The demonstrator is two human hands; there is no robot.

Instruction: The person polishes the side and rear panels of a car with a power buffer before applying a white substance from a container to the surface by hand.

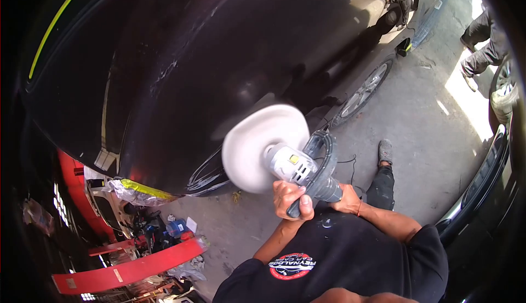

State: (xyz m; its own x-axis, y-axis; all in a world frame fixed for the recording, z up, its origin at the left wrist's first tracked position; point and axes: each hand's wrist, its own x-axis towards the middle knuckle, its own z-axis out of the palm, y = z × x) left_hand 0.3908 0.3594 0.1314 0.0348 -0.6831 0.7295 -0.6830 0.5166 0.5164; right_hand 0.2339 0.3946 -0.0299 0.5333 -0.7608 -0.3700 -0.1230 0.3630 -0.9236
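Note:
A grey and black polisher (296, 166) with a large white round pad (255, 147) is held in front of my chest. The pad's face is turned to the dark car panel (219, 67) and its edge looks smeared by motion. My left hand (292, 199) is closed around the black side handle. Farther right, my right hand (348, 199) wraps round the rear of the polisher's body, its fingers partly hidden. Whitish smears mark the panel near the pad.
A car wheel (364, 92) stands beyond the polisher. Another person's legs (485, 48) are at the upper right, near a second dark car (476, 177). A red bumper (131, 267) lies lower left, by assorted clutter. A thin cable runs on the floor near my foot.

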